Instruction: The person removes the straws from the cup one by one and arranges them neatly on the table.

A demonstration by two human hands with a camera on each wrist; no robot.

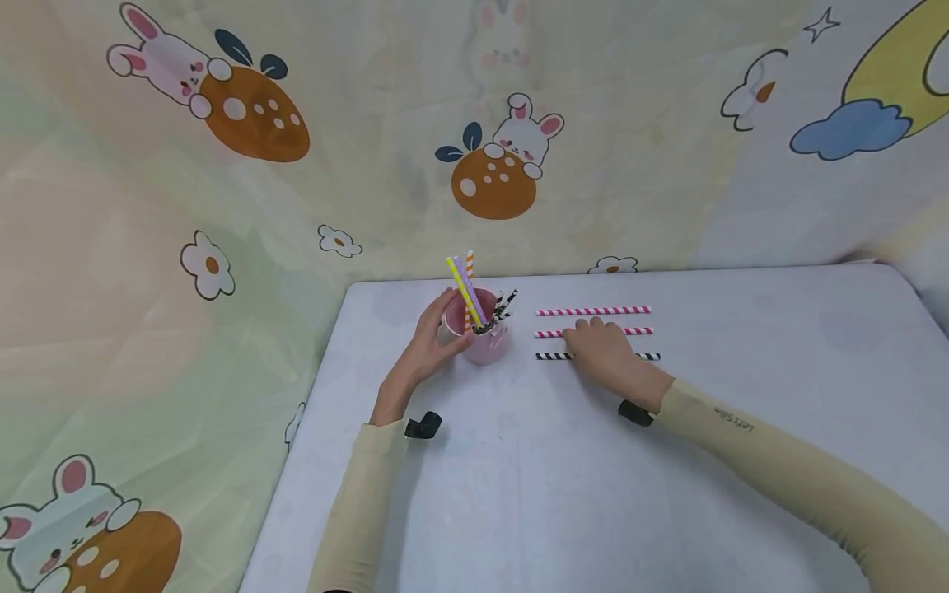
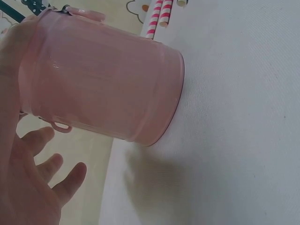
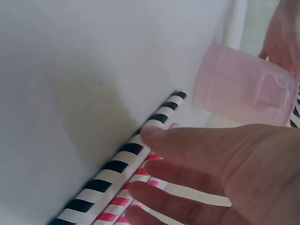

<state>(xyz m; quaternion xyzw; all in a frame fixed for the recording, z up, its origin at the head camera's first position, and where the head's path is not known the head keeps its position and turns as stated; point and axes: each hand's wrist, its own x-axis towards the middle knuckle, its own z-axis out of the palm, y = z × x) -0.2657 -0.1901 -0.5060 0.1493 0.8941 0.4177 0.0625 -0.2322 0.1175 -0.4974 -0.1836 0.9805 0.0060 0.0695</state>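
Black-striped straw [image 3: 116, 166] lay roughly parallel to the table's far edge [image 1: 741, 277] beneath the unclenched right hand [image 1: 604, 354], as the left hand [image 1: 428, 346] gripped the cup [image 2: 101, 77].

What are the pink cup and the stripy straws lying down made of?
The pink cylindrical cup looks like smooth plastic, with a soft shine, though perhaps coated metal. The slim black-striped straw and two pink-striped straws look like matte paper, showing no gloss, perhaps plastic.
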